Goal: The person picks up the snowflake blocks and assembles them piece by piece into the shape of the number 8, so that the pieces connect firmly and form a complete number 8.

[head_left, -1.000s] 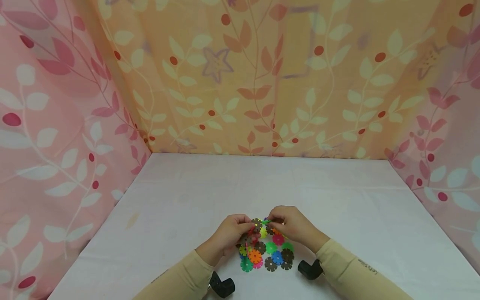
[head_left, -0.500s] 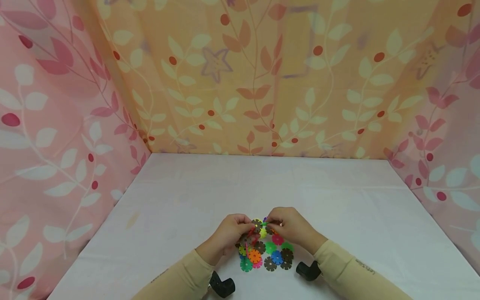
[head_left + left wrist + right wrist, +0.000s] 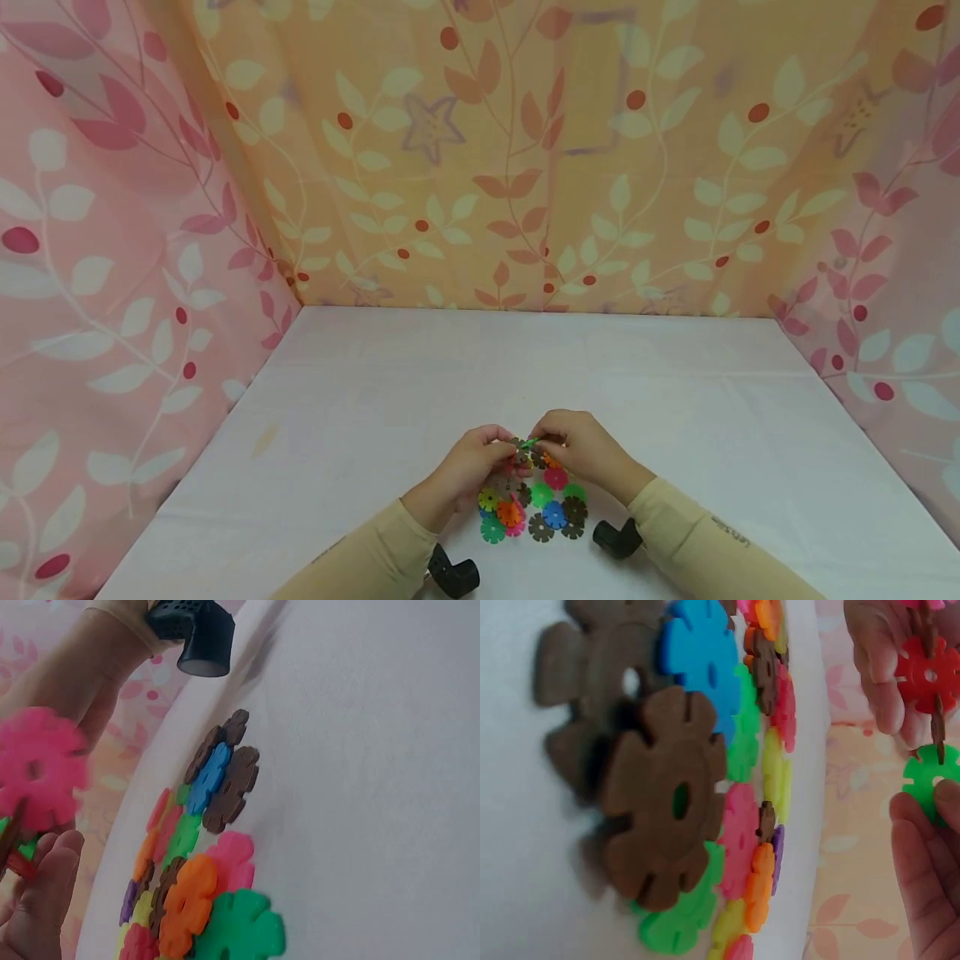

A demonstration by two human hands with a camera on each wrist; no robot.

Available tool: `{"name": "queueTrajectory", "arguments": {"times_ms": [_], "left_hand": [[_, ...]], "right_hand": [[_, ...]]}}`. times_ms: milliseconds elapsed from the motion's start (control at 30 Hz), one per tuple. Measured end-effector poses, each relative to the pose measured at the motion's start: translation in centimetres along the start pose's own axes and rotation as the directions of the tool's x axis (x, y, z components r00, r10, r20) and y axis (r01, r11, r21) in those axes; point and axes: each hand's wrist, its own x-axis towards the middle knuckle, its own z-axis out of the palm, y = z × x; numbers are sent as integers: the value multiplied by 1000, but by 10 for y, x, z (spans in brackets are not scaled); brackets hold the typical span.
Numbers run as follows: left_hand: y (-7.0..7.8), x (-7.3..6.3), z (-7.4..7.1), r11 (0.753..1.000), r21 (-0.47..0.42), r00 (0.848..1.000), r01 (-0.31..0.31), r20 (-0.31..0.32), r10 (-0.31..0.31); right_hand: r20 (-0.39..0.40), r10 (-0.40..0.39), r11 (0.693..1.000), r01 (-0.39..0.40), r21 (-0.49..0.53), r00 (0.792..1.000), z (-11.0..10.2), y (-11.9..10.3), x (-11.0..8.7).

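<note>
Lower-centre head view: I see left hand (image 3: 461, 465) gripping red disc (image 3: 915, 671) (brown disc (image 3: 939, 729) attached), right hand (image 3: 588, 448) pinching green disc (image 3: 919, 780).

A white tabletop (image 3: 525, 367) is bathed in soft, even light, with faint shadows cast near the sleeves (image 3: 367, 554). In the dimmer wrist views, a pink disc (image 3: 45, 735) is blurred at the left edge, near brown discs (image 3: 645, 795) are rendered out of focus, and soft shadow is thrown beside them.
</note>
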Motion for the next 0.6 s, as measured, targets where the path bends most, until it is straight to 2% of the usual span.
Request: {"name": "queueTrajectory", "arguments": {"times_ms": [233,467,533,600], "left_hand": [[2,0,5,999,-23,997,42,66,-40],[0,1,5,1000,-13,992,28,124,-26],[-1,0,5,999,-15,992,29,121,-27],[-2,1,4,999,-21,993,38,110,-36]], "right_hand": [[68,-30,998,26,56,997,-4,2,2],[139,-100,991,86,100,985,-10,3,5],[168,-63,994,48,95,984,-14,4,5],[191,13,999,-21,38,981,-18,8,4]]}}
